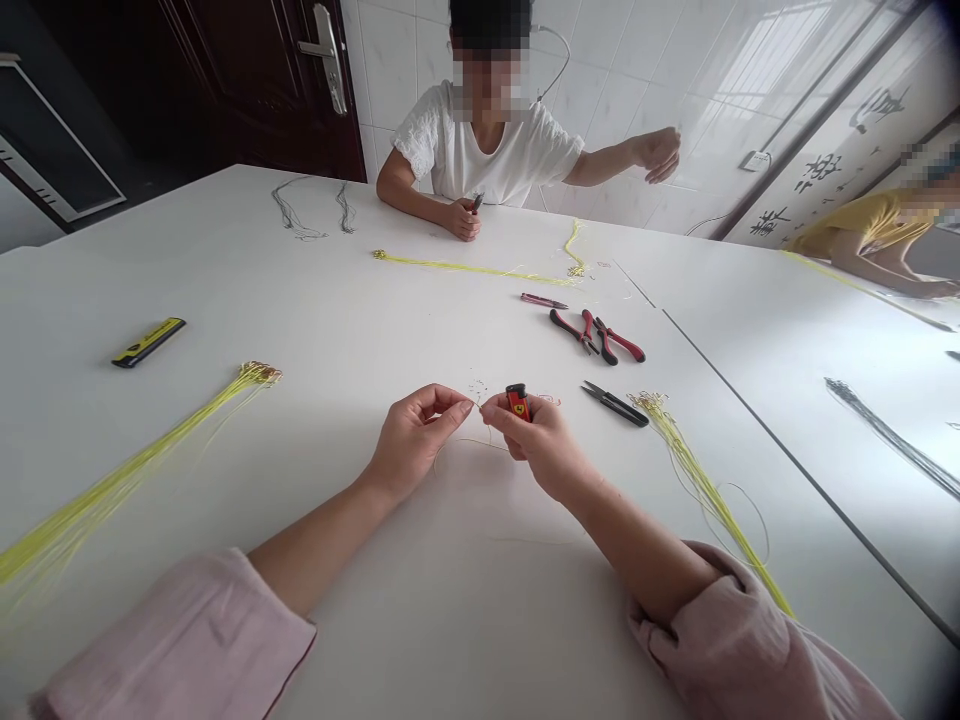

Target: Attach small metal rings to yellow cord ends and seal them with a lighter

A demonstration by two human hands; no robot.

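My left hand (415, 437) pinches a thin yellowish cord (469, 441) between thumb and forefinger near the middle of the table. Almost touching it, the fingertips of my right hand (541, 440) are closed at the same cord. A red lighter (517, 402) with a black top is also held in my right hand, standing up between the fingers. The cord loops down below both hands onto the white table. Small dark bits lie just beyond my fingertips. To the right of my right hand are black thread snips (615, 403).
Yellow cord bundles lie at left (150, 450) and right (697, 480). Two red-black pliers (596, 336), a pink pen (544, 300) and a yellow-black cutter (148, 342) are on the white table (300, 280). A person (487, 150) sits opposite; another (877, 235) is at far right.
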